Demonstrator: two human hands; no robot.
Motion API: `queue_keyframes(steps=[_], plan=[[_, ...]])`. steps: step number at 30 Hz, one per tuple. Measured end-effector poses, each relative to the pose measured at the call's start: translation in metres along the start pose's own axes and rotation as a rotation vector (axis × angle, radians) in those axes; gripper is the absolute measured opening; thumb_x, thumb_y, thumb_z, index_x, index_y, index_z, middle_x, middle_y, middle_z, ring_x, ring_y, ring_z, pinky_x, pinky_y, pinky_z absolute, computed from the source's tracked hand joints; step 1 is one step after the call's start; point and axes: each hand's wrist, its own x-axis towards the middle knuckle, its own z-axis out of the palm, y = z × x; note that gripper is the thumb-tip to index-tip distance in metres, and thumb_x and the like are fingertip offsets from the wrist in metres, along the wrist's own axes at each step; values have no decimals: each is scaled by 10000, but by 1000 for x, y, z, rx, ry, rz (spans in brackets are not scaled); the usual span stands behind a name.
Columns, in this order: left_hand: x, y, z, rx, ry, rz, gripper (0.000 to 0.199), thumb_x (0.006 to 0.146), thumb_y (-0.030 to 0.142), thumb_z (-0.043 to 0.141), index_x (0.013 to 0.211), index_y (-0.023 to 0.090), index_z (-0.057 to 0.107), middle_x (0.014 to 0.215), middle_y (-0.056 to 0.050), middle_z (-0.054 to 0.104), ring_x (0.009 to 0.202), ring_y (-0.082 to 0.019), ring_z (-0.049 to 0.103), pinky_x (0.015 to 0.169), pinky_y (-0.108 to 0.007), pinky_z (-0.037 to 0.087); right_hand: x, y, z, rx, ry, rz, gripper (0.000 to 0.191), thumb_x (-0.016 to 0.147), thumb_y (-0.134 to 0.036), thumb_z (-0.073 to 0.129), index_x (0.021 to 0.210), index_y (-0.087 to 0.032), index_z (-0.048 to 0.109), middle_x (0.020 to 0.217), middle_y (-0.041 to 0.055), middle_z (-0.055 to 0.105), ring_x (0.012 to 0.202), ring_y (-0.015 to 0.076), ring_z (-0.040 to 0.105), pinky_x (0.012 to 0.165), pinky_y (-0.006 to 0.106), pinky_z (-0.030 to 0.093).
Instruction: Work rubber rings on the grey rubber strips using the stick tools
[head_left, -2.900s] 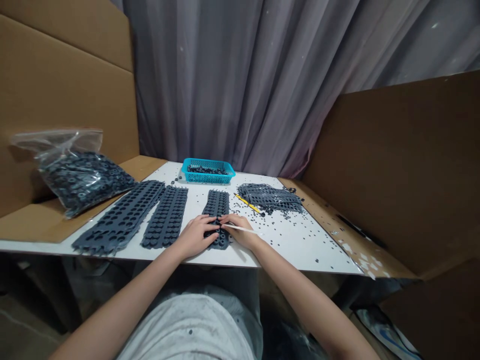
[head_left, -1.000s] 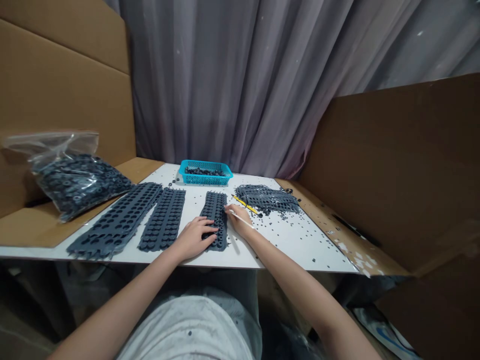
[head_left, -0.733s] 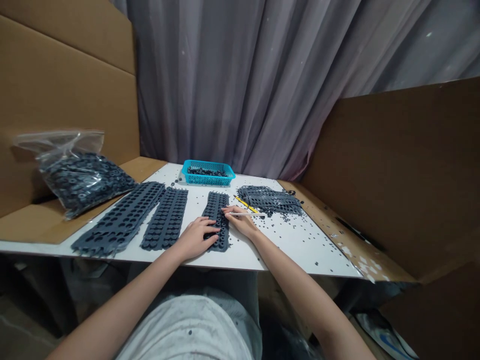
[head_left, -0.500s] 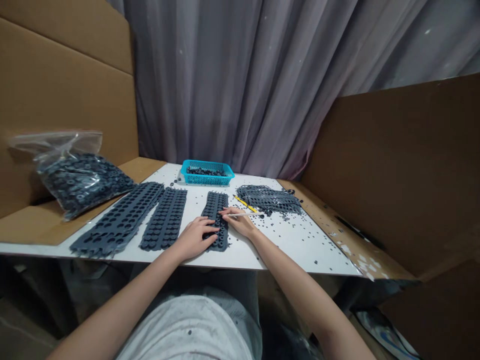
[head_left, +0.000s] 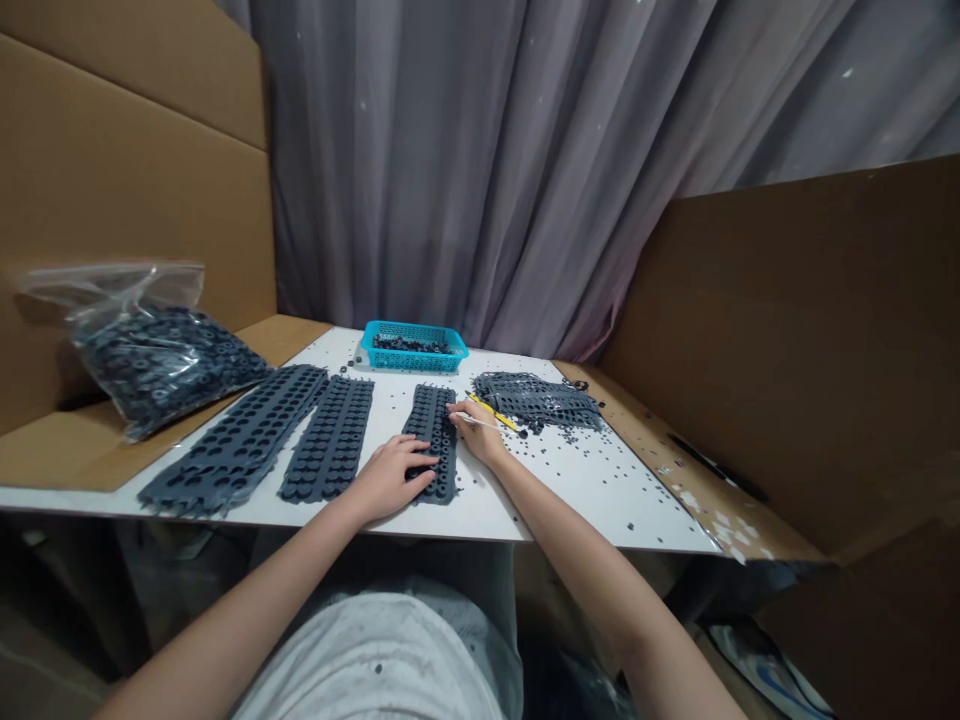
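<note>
A dark grey rubber sheet of moulded rings point(head_left: 444, 482) lies on the white table in front of me. My left hand point(head_left: 396, 476) rests on its left side, fingers spread over the rings. At the sheet's right edge, my right hand point(head_left: 480, 432) pinches a thin white stick point(head_left: 491, 424), whose tip is too small to make out among the rings. A second moulded sheet point(head_left: 330, 440) lies to the left of my left hand. Beyond my right hand lie a yellow pen-like tool point(head_left: 491, 410) and a heap of perforated sheets point(head_left: 536, 398).
At the back stands a blue basket point(head_left: 415, 362) holding small dark rings. A full zip bag point(head_left: 169, 370) of dark pieces leans on the left. Farther left lie sheets with holes point(head_left: 240, 435). Dark scraps litter the right side; cardboard walls point(head_left: 780, 350) flank the table.
My right hand has moved slightly away along the sheet's right edge, and the white stick now slants more. My left hand has stayed in place.
</note>
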Motion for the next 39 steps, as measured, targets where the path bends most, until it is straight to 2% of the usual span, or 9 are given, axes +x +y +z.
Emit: queue_keyframes(steps=[5, 9, 20, 28, 34, 37, 39], plan=[[-1, 2, -1, -1, -2, -6, 289, 869, 362, 553, 1106, 272, 693, 1254, -40, 607, 1236, -276, 432, 1058, -460, 346, -2, 1, 1, 113, -93, 26, 268, 822, -465, 582, 824, -206, 652, 1001, 96, 723, 1059, 245, 625, 938, 440, 459], [-1, 2, -1, -1, -5, -9, 293, 871, 360, 551, 1114, 272, 689, 1264, -37, 600, 1237, -275, 429, 1060, -460, 345, -3, 3, 3, 154, -123, 63, 280, 794, -484, 609, 806, -208, 654, 960, 100, 734, 1040, 254, 632, 930, 456, 462], [-1, 1, -1, -5, -12, -9, 292, 872, 358, 552, 1118, 273, 686, 1269, -36, 597, 1242, -280, 424, 1057, -467, 344, -4, -2, 1, 129, -117, 47, 253, 809, -455, 596, 808, -210, 660, 940, 84, 728, 974, 239, 641, 890, 416, 475], [0, 1, -1, 1, -15, -4, 295, 871, 359, 550, 1112, 260, 689, 1263, -42, 600, 1244, -278, 421, 1061, -465, 341, -1, -2, 4, -13, -90, 5, 115, 808, -325, 614, 850, -235, 671, 909, 51, 702, 892, 233, 616, 877, 399, 445], [0, 1, -1, -5, -12, 0, 296, 868, 356, 553, 1113, 261, 689, 1258, -38, 605, 1241, -281, 428, 1059, -469, 343, 2, 4, 0, -31, 51, 40, 170, 861, -346, 523, 893, -211, 622, 1026, 97, 674, 1025, 269, 578, 958, 469, 390], [0, 0, -1, -10, -9, -3, 292, 866, 356, 555, 1109, 265, 691, 1262, -39, 602, 1242, -283, 427, 1059, -471, 343, 2, 5, 0, 29, 24, 30, 199, 857, -390, 532, 867, -210, 614, 1068, 99, 673, 1090, 257, 579, 974, 454, 401], [0, 0, -1, -14, -6, -4, 295, 867, 359, 554, 1113, 269, 689, 1263, -37, 602, 1243, -281, 426, 1060, -468, 343, 3, 6, 0, 74, -26, 32, 230, 851, -430, 539, 843, -213, 616, 1051, 90, 690, 1068, 242, 607, 951, 438, 433]])
